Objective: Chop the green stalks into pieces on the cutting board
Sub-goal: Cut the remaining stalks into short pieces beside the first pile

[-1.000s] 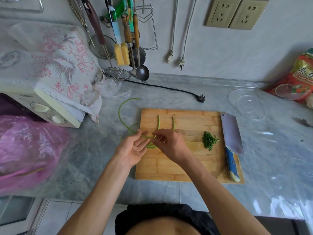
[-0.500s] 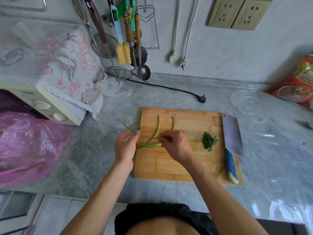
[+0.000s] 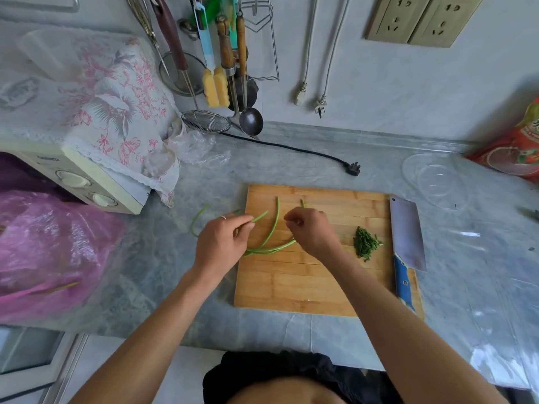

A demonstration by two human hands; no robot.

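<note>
Since a moment ago both hands have shifted a little up the board, drawing the long, thin green stalks [image 3: 269, 237] further onto the pale wooden cutting board [image 3: 294, 287], so less of their curl now trails over its left edge onto the grey marble table [image 3: 180, 258]. The left hand [image 3: 221, 243] pinches one stalk near the board's left edge between curled fingertips; the right hand [image 3: 310, 231] is curled over the stalks' other ends, fingers bent, and appears to hold them, though the grip itself is hidden. A small heap of chopped green pieces [image 3: 366, 243] lies just beside the steel cleaver with a blue handle [image 3: 407, 237], which rests untouched along the board's right side. These stalks look light, springy and smooth, likely to uncurl when released. Gathering them side by side and pressing near the cut end would probably keep them steady.
</note>
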